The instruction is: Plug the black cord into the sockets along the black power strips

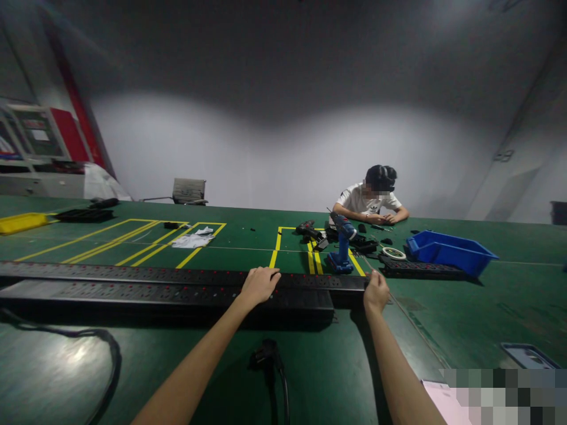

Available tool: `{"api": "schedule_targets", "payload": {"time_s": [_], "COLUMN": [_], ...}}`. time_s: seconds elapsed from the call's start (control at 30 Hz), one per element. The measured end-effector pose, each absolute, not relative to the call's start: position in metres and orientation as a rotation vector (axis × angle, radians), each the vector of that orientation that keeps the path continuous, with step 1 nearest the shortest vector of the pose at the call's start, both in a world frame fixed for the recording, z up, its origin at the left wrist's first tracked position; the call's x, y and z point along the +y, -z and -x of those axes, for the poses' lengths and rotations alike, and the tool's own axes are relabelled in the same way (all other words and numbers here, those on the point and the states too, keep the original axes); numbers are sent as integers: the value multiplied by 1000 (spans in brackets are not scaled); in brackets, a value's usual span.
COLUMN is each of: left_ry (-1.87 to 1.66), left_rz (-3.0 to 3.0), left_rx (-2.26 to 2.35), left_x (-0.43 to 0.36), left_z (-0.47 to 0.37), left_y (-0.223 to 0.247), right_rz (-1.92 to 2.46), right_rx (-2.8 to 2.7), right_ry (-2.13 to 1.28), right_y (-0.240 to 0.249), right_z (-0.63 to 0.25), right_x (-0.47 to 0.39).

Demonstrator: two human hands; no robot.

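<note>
1. In the head view, two long black power strips are seen side by side on the green table (496,301), their long axes run across the frame from the left edge to right of centre
2. The rear power strip (316,281) is extended farther right than the front power strip (305,302), so its right end is left exposed beyond the other
3. That right end is met by the right hand (376,291), the nearer of the two to it; its fingers are curled in, but whether anything is pinched between them cannot be told
4. The left hand (260,284) is laid palm down over the strips, left of that end and near the centre of the frame; it is not clenched into a fist, though whether an edge is gripped cannot be told
5. Both strips are thus placed under and leftward of the left hand, and left of the right hand
6. A black plug (266,352) is seen at lower centre, a blue drill (342,242) just behind the rear power strip, and a blue bin (447,252) at right
</note>
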State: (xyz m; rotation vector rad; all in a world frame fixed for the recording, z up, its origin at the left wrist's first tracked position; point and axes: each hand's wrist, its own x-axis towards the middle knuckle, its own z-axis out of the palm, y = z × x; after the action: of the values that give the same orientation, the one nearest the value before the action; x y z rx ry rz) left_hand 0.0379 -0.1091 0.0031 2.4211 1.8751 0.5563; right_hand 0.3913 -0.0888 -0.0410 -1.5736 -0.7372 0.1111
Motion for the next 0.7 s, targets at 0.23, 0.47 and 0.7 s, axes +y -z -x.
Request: {"api": "schedule_targets", "payload": {"time_s": [0.23, 0.47, 0.7], "left_ry": [-567, -561, -603], "left_rz": [-2391, -2355, -2244], "left_rx": [1965, 2059, 2260], "left_x": [-109, -108, -113], "left_z": [-43, -44, -43], "left_y": [-4, -2, 0], "right_rz": [1616, 1620, 1626], "right_rx": [-794, -825, -897], "right_ry": [-125, -94, -62], "right_y": [37, 39, 36], "right_z": [-390, -384, -362], "right_x": [-91, -89, -92]}}
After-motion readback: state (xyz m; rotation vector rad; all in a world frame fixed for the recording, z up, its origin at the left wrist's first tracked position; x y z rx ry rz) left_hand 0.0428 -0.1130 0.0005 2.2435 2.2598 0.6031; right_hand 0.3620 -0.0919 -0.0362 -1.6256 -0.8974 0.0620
